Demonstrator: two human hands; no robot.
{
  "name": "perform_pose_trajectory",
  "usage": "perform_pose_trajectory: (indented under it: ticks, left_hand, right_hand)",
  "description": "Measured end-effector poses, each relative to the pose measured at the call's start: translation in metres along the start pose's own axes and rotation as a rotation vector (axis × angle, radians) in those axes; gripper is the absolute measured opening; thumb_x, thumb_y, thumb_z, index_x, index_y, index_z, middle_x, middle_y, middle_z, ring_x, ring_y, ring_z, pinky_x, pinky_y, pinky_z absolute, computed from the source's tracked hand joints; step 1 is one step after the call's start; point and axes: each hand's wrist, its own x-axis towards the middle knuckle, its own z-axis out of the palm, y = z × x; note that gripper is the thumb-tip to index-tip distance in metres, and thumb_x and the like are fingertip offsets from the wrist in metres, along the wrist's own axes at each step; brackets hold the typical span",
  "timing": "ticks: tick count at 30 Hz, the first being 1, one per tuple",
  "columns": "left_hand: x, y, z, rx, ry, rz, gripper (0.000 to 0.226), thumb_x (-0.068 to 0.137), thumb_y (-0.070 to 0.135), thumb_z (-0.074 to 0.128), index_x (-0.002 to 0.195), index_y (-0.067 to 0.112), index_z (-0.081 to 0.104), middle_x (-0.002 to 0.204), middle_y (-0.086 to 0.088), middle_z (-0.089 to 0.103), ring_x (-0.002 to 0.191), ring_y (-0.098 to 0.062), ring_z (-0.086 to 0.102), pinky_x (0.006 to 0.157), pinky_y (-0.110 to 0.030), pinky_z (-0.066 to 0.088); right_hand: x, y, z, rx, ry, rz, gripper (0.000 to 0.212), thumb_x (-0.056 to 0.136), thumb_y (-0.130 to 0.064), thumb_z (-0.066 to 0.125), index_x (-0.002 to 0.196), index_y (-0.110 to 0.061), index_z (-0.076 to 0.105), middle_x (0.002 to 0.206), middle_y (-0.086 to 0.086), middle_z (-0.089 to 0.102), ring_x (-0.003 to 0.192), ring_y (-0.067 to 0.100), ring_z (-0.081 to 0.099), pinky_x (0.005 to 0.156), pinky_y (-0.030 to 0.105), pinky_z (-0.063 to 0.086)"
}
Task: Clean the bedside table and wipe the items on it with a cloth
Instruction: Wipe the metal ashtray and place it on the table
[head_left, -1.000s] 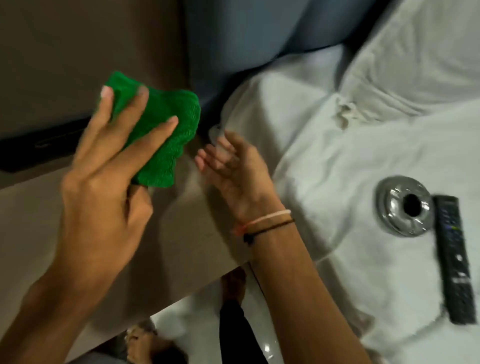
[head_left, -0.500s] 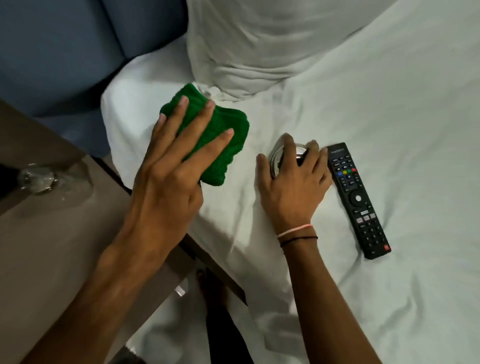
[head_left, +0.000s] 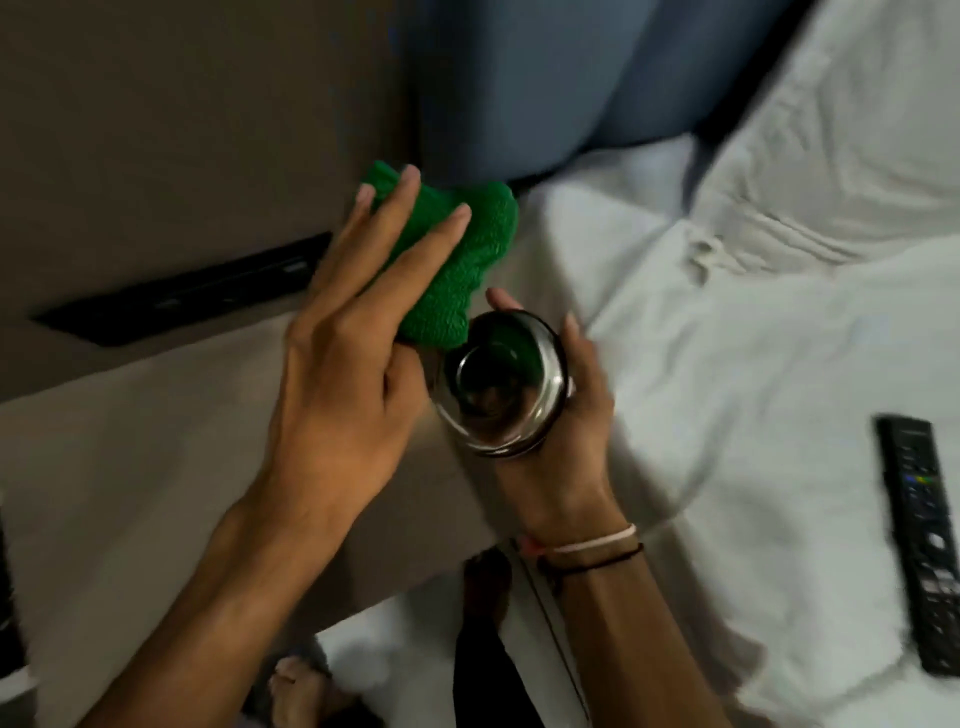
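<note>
Your left hand (head_left: 343, 358) holds the green cloth (head_left: 457, 265). Your fingers (head_left: 400, 208) lie long and flat over the top of it, spread a little, and the cloth is bunched up under them. You cannot see your thumb well; it is tucked under the cloth side. The low end of the cloth touches the rim of the shiny metal dish (head_left: 501, 387).

Your right hand (head_left: 566, 421) cups that dish from below and from the right. The hand is half curled, with 1 fingertip up at the top of the rim and another on the right edge. The dish is round and silver, with a dark hollow in the middle, and it is tipped so the open side faces you. The green of the cloth shines back in the metal. It is off the table, up in your hand, over the right edge of the bedside table (head_left: 130, 467).

The table top is pale brown and flat. A long dark slot (head_left: 182, 291) runs along the wall panel behind it.

On your right wrist are thin bands (head_left: 597, 545), 1 pale and 1 dark.

The white bed sheet (head_left: 727, 415) lies to the right of the table. A black remote (head_left: 924, 545) rests on the sheet, well apart from your hands. A white pillow (head_left: 841, 156) sits at the top right, with the blue headboard (head_left: 545, 93) behind it.

Your bare feet (head_left: 301, 686) show on the floor below the table.
</note>
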Motion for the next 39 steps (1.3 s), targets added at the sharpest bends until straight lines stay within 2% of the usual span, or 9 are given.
perform_pose_trajectory:
  ticks: [4,8,12,16,20,26,32,36,39]
  left_hand:
    - [-0.033,-0.042,-0.047,0.012,-0.137,-0.165,0.085,0.07,-0.021,0.045,0.142,0.024,0.05,0.159,0.001,0.034,0.153,-0.021,0.016,0.125,-0.021,0.012]
    - [-0.087,-0.073,-0.086,-0.02,-0.19,-0.198,0.074,0.077,-0.01,0.04,0.14,0.027,0.05,0.157,0.009,0.036,0.152,-0.014,0.014,0.117,-0.006,0.004]
    - [-0.143,-0.105,-0.129,-0.142,-0.281,-0.269,0.084,0.072,-0.02,0.047,0.138,0.03,0.055,0.155,0.013,0.04,0.151,-0.006,0.02,0.122,-0.016,0.014]
    - [-0.177,-0.134,-0.168,-0.135,-0.104,-0.396,0.09,0.065,-0.028,0.048,0.137,0.026,0.057,0.152,0.009,0.045,0.149,-0.008,0.027,0.122,-0.015,0.016]
    - [-0.175,-0.157,-0.19,-0.033,0.063,-0.455,0.086,0.067,-0.029,0.049,0.139,0.018,0.054,0.155,-0.001,0.042,0.15,-0.021,0.027,0.124,-0.025,0.019]
    - [-0.156,-0.173,-0.198,0.044,0.057,-0.48,0.082,0.078,-0.021,0.046,0.144,0.028,0.047,0.159,0.007,0.035,0.152,-0.013,0.017,0.119,-0.015,0.013]
    - [-0.171,-0.174,-0.193,0.009,-0.107,-0.424,0.08,0.079,-0.02,0.044,0.144,0.026,0.046,0.16,0.007,0.032,0.153,-0.015,0.014,0.121,-0.027,0.018]
    - [-0.186,-0.181,-0.195,0.049,-0.14,-0.431,0.079,0.081,-0.018,0.048,0.145,0.028,0.043,0.161,0.006,0.029,0.154,-0.018,0.011,0.123,-0.033,0.022]
    - [-0.193,-0.187,-0.2,0.072,-0.138,-0.439,0.075,0.082,-0.011,0.046,0.146,0.028,0.042,0.161,0.003,0.029,0.153,-0.022,0.013,0.122,-0.042,0.028]
  right_hand:
    - [0.013,0.083,0.047,0.039,-0.105,0.129,0.044,0.097,-0.038,0.044,0.118,-0.01,0.072,0.112,0.011,0.075,0.102,0.022,0.072,0.093,0.031,0.056]
    - [0.02,0.141,0.071,-0.022,-0.092,0.176,0.049,0.079,-0.045,0.05,0.111,-0.011,0.065,0.105,0.01,0.068,0.098,0.022,0.066,0.092,0.029,0.052]
    - [0.029,0.185,0.08,-0.156,-0.003,0.414,0.061,0.075,-0.061,0.045,0.1,-0.008,0.064,0.09,0.011,0.066,0.079,0.023,0.065,0.08,0.034,0.052]
    - [0.023,0.228,0.097,-0.19,0.072,0.54,0.077,0.093,-0.065,0.044,0.134,-0.001,0.056,0.125,0.021,0.063,0.118,0.032,0.063,0.107,0.042,0.048]
    - [-0.001,0.271,0.118,-0.075,0.029,0.485,0.07,0.09,-0.059,0.059,0.137,-0.007,0.061,0.13,0.018,0.063,0.138,0.031,0.052,0.116,0.046,0.041]
    - [-0.021,0.299,0.127,-0.166,-0.15,0.403,0.062,0.099,-0.06,0.043,0.137,-0.015,0.062,0.13,0.011,0.067,0.121,0.024,0.062,0.105,0.037,0.05]
    - [-0.009,0.295,0.123,-0.241,-0.132,0.408,0.067,0.101,-0.062,0.035,0.145,-0.014,0.053,0.131,0.011,0.067,0.12,0.024,0.066,0.105,0.037,0.05]
    - [-0.009,0.309,0.121,-0.242,-0.117,0.505,0.073,0.099,-0.066,0.036,0.145,-0.011,0.053,0.123,0.01,0.071,0.112,0.024,0.069,0.1,0.034,0.054]
    - [-0.01,0.317,0.123,-0.21,-0.135,0.522,0.067,0.099,-0.065,0.038,0.14,-0.015,0.055,0.126,0.009,0.067,0.119,0.024,0.062,0.106,0.033,0.048]
